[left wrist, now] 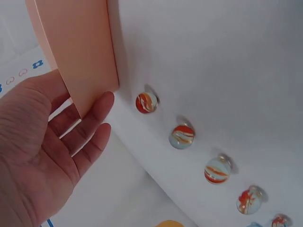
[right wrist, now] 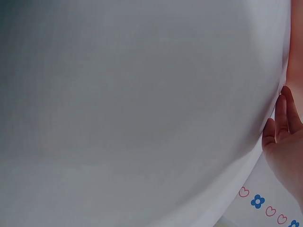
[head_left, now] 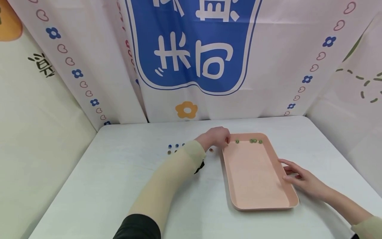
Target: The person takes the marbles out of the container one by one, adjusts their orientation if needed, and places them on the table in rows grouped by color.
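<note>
A peach-coloured rectangular tray (head_left: 253,179) lies on the white table, with several green marbles (head_left: 253,141) along its far end. My left hand (head_left: 217,136) grips the tray's far left corner; in the left wrist view its fingers (left wrist: 94,111) curl against the outer wall, with the thumb hidden behind. Relaxed fingers of my right hand (head_left: 304,179) touch the tray's right rim. In the right wrist view only part of that hand (right wrist: 289,146) shows. A marble with orange swirls (left wrist: 147,102) lies on the table near the left hand, followed by several similar ones in a row.
Left of the tray, blue marbles (head_left: 177,145) and yellowish-green marbles (head_left: 169,152) lie in rows, partly covered by my left sleeve (head_left: 167,176). A printed white cloth (head_left: 188,109) hangs behind the table's far edge.
</note>
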The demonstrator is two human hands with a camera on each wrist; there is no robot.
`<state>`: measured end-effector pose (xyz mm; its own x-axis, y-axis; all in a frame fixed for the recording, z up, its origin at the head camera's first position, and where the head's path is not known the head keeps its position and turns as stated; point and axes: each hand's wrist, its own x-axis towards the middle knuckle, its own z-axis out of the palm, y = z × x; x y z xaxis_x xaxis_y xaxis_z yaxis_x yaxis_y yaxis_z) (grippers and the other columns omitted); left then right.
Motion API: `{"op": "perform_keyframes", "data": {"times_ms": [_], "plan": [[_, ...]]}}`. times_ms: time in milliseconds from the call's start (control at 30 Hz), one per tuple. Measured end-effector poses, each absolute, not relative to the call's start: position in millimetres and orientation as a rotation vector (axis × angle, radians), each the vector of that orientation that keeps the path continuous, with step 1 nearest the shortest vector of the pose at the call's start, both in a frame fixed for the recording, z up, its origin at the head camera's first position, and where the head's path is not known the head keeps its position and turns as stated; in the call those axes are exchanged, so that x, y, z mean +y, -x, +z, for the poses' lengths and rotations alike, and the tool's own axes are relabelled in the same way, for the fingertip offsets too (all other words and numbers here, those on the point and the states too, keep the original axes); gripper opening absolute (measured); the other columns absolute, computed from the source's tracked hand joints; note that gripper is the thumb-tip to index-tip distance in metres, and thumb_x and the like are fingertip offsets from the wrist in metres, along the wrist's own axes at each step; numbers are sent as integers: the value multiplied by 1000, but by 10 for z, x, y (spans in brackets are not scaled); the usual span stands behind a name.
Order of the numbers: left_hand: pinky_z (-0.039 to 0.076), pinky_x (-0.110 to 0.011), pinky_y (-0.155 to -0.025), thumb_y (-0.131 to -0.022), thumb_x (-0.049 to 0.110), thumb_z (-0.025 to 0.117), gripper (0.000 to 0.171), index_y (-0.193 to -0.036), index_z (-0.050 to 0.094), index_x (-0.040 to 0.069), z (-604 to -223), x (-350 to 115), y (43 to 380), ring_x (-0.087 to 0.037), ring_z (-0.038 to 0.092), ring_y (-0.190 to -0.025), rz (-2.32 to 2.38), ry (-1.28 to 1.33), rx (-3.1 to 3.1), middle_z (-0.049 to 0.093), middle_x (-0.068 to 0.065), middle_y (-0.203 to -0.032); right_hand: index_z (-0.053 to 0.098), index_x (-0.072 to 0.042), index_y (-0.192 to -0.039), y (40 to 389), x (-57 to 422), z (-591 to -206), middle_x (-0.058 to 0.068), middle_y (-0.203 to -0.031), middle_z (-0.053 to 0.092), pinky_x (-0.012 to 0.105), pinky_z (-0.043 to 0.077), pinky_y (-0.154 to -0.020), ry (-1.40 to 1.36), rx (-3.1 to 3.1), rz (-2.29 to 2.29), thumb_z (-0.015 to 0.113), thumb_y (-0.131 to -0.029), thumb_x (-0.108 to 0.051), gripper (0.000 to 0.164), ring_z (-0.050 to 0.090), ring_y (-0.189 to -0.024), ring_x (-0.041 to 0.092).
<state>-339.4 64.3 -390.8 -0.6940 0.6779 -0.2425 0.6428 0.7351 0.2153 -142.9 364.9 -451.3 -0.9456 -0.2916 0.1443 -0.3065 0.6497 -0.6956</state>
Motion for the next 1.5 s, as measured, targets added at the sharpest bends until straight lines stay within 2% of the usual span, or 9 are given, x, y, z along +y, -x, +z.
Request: {"op": "perform_keyframes", "data": {"times_ms": [167, 500, 767, 900, 1133, 1367, 1500], "plan": [[44, -25, -67, -89, 11, 66, 7, -84, 67, 15, -3938, 683, 3404, -13, 54, -79, 127, -1031, 2666, 61, 4, -87, 40, -4, -145, 1422, 3640, -4523, 14, -118, 60, 16, 43, -78, -520, -2831, 1221, 64, -93, -9, 57, 52, -102, -5], [44, -24, -67, -90, 8, 64, 12, -80, 66, 16, -3961, 699, 3386, -13, 53, -77, 138, -1035, 2701, 60, 4, -83, 39, -5, -145, 1415, 3639, -4497, 14, -121, 59, 16, 44, -80, -490, -2855, 1192, 64, -94, -11, 57, 51, -103, -5], [44, -25, -66, -88, 17, 70, 12, -77, 67, 20, -4013, 661, 3398, -11, 53, -75, 152, -1046, 2735, 60, 8, -79, 40, -5, -145, 1421, 3630, -4504, 14, -120, 59, 16, 44, -79, -497, -2852, 1196, 64, -94, -11, 57, 51, -103, -5], [43, -26, -68, -86, 21, 75, 8, -81, 69, 20, -4002, 638, 3408, -12, 53, -76, 187, -1058, 2750, 60, 8, -81, 40, -5, -145, 1415, 3628, -4497, 14, -120, 59, 16, 44, -79, -497, -2846, 1195, 65, -94, -10, 57, 51, -102, -5], [44, -26, -70, -83, 16, 75, 9, -92, 74, 18, -3914, 566, 3400, -12, 53, -78, 234, -1082, 2757, 61, 9, -83, 39, -5, -145, 1416, 3621, -4491, 15, -120, 59, 17, 44, -79, -481, -2862, 1187, 64, -94, -11, 57, 51, -102, -5], [45, -25, -74, -88, 12, 69, 12, -96, 74, 18, -3818, 457, 3386, -10, 55, -83, 293, -1121, 2751, 63, 10, -88, 39, -4, -145, 1418, 3615, -4482, 15, -119, 60, 17, 44, -78, -474, -2874, 1180, 65, -94, -12, 57, 52, -101, -5], [45, -23, -77, -89, 15, 70, 11, -99, 74, 16, -3766, 376, 3374, -8, 56, -87, 366, -1146, 2720, 65, 10, -92, 39, -3, -144, 1414, 3618, -4468, 17, -119, 60, 17, 45, -78, -482, -2878, 1190, 65, -94, -12, 57, 52, -100, -5]]}}
